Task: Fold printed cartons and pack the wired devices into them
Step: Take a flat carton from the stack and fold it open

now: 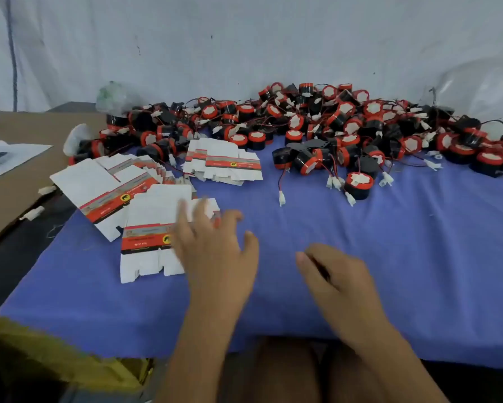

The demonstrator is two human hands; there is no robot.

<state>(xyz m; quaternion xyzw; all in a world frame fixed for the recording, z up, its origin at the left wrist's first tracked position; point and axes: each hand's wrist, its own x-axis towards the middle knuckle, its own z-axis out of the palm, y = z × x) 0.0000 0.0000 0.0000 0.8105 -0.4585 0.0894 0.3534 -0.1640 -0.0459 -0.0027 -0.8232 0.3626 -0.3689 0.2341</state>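
Flat printed cartons, white with a red band, lie on the blue cloth (361,271) in three groups: a near carton (148,239), a fanned stack (99,184) to its left and a far stack (224,162). My left hand (212,245) is blurred, its fingers spread over the right edge of the near carton; no grip shows. My right hand (334,274) hovers over bare cloth with loosely curled fingers and holds nothing. A big heap of black-and-red round wired devices (331,123) runs along the back. One device (358,184) sits apart, closer to me.
A brown cardboard sheet (17,175) lies at the left with papers on it. A yellow box (55,353) stands below the table's left front corner. Clear plastic bags (483,91) sit at the back right against a white sheet wall. Loose white connectors trail from the heap.
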